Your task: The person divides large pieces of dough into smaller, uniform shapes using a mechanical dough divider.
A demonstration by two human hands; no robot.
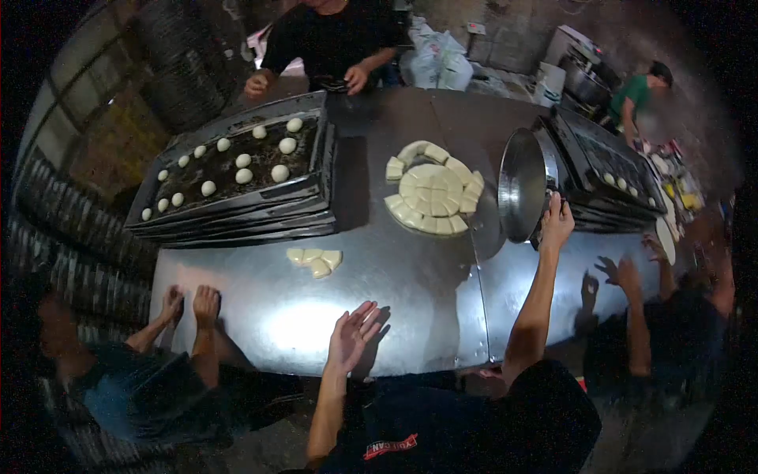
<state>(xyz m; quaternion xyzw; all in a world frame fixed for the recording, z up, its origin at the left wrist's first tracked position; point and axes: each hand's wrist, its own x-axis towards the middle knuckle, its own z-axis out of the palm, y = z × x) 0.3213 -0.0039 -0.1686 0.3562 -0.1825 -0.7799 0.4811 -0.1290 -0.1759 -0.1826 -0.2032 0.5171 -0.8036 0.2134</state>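
My right hand (556,225) is closed on the handle side of a round metal pan (521,186). The pan is tipped up on its side, its shiny inside facing left. Palm up and fingers spread, my left hand (353,336) hovers at the front of the metal table (410,292) with nothing in it. Left of the pan lies a flat round of pale dough (430,189), cut into many pieces, with a gap at its upper left. A few loose dough pieces (316,261) lie farther left.
On the left, stacked black trays (237,213) carry dough balls (243,174). More stacked trays (608,213) stand at the right, behind the pan. Co-workers' hands (193,304) are at the left edge, others (624,276) at the right. Another person (335,47) stands across the table.
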